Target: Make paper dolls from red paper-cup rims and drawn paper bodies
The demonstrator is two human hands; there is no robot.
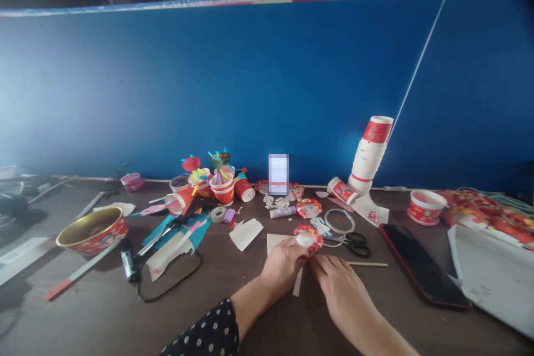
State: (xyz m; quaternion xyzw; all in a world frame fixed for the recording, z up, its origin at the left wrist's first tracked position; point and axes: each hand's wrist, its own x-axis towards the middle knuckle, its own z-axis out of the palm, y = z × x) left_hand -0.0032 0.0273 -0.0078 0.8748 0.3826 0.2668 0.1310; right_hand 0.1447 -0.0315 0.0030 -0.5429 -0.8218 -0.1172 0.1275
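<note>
A small red-and-white piece, with a pale oval middle and a patterned red rim, is at the hands, near the centre of a dark surface. The left hand is curled, its thumb and fingers pinching the near edge of the piece. The right hand lies flatter, fingers stretched forward and close together, their tips beside that same edge; whether they grip anything cannot be told. A dark sleeve with white dots covers the left forearm.

A pale paper sheet lies partly behind the left hand, and a narrow paper strip shows between the hands. Just right of the piece are scissors with black handles; a thin wooden stick extends beyond the right hand. Farther back lie a second red ring-shaped piece, a glue stick and a clear ring.

To the left are a loose white sheet, red-and-white cups topped with colourful paper shapes, and a red bowl with a gold inside. To the right, a dark phone lies flat, with a red-and-white tub behind it. A leaning stack of paper cups rises near a blue wall, and a lit screen, its content blurred, stands upright before that wall.
</note>
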